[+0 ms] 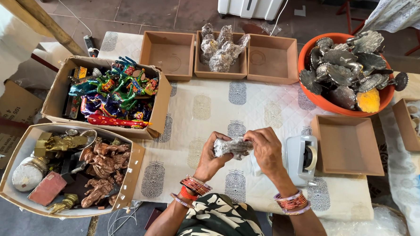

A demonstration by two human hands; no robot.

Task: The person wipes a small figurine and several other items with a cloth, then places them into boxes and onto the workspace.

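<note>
A table under a cream quilted cloth printed with grey motifs (205,108) fills the view. At its left edge stand two open cardboard cartons: the nearer, larger one (132,173) holds brown and gold-coloured figurines and a pale round lump, and the one behind it (159,112) is packed with brightly painted blue, green and red figures. At the right corner, a round orange plastic basin (335,107) is heaped with dark metal leaf- and peacock-shaped pieces, one yellow piece among them.

Along the far edge sit three shallow brown cardboard trays in a row — the middle tray (220,74) carries several bundles in clear bubble wrap, the trays to its left (171,52) and right (273,57) hold nothing visible. A fourth brown tray (348,146) lies near the basin, just beside a grey tape dispenser (301,159).

A further tray (401,121) at the right is cut off by the frame — its pale contents are hard to make out.

Over the cloth's near middle, the left hand (213,156) and right hand (266,149) both close their fingers around a small bubble-wrapped object (233,146), held between them above the table; what is inside cannot be told.
</note>
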